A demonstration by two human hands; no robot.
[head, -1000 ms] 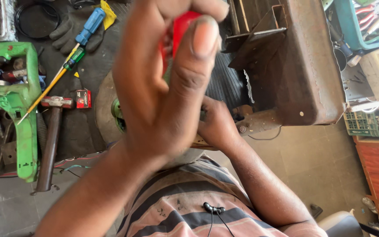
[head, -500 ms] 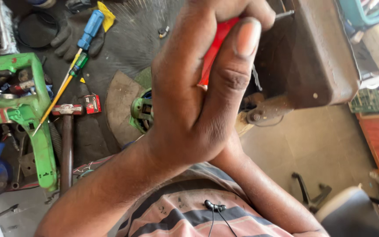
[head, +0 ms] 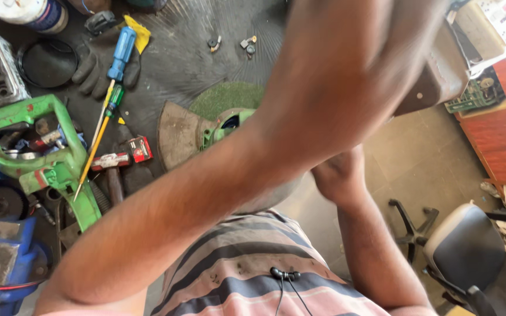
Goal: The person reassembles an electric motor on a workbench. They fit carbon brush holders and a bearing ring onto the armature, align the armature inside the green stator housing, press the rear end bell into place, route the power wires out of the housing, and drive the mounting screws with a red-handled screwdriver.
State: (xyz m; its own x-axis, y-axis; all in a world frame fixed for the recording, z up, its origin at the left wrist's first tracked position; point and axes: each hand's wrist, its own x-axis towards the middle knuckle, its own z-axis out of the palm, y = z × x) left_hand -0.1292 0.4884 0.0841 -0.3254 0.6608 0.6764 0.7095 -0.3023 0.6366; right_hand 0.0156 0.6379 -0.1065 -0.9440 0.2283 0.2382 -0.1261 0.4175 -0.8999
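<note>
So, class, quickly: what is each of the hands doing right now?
Left hand: raised close to the camera, blurred; grip cannot be told.
Right hand: hidden behind the left forearm; cannot be told.

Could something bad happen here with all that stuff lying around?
Maybe. The raised left forearm blocks the view of the green power tool, so the hands work unseen. The screwdrivers and hammer lying loose on the cluttered floor could be stepped on or kicked.

My one head camera looks steeply down from very near; my raised left forearm [head: 253,175] fills mid-frame, the cluttered floor [head: 206,64] beyond.
</note>
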